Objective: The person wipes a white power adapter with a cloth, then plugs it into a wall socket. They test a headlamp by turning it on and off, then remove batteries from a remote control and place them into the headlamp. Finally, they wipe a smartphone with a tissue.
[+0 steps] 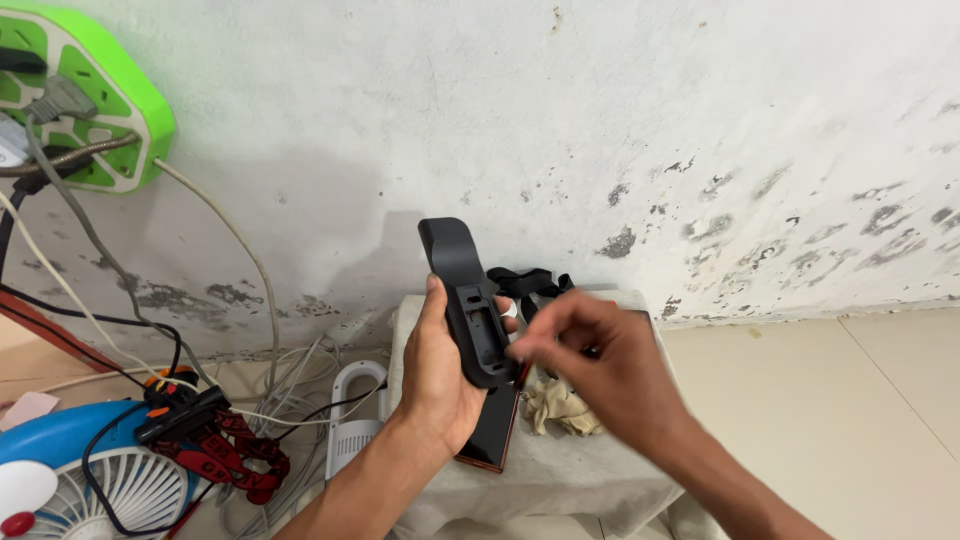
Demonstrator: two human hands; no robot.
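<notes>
Black plastic makes up the curved housing that is gripped upright in the left hand, with the fingers wrapped round its lower half and its open recess turned toward the camera. It is held just above a cloth-covered stand, close to the stained wall.

The right hand is brought to the housing's recess with its fingertips pinched together; whether anything small is caught between them cannot be told.

A dark flat phone-like slab lies on the stand right below the housing, with a crumpled rag beside it and black straps behind it.

Were the left grip to slacken, the housing could be dropped onto the slab beneath. Any small part worked loose from the recess could be lost in the folds of the cloth, or rolled off the stand's left edge into the tangle of cables on the floor there.
</notes>
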